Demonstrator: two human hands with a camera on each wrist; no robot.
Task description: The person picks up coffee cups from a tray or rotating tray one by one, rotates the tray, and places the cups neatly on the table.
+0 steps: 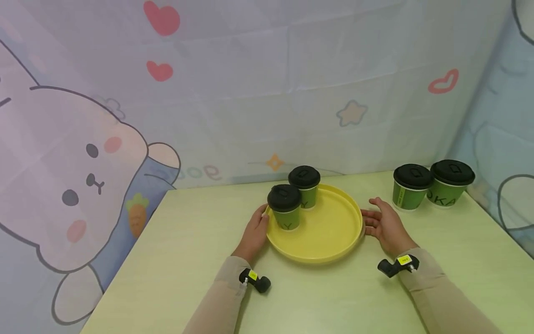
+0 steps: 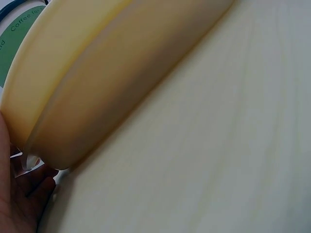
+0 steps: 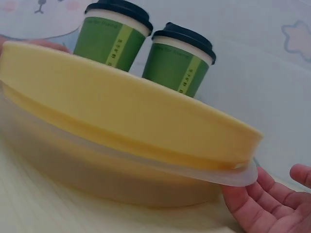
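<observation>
A round yellow tray [image 1: 329, 232] with a raised wall carries two lidded green paper coffee cups, a nearer cup [image 1: 287, 215] and one behind it [image 1: 308, 190], both upright on its left half. A pale translucent flange [image 3: 204, 177] shows below the tray's wall in the right wrist view. My left hand [image 1: 255, 234] grips the tray's left edge, thumb at the rim and fingers beneath. At the opposite edge, my right hand [image 1: 388, 228] touches the tray with its fingertips under the flange. The right thumb [image 3: 300, 174] stands apart from the tray.
Two more lidded green cups stand at the back right of the table [image 1: 167, 278]: a left one [image 1: 410, 192] and a right one [image 1: 448, 188], side by side. A cartoon-printed cloth [image 1: 250, 116] hangs along the table's back edge. Both wrists wear small black cameras.
</observation>
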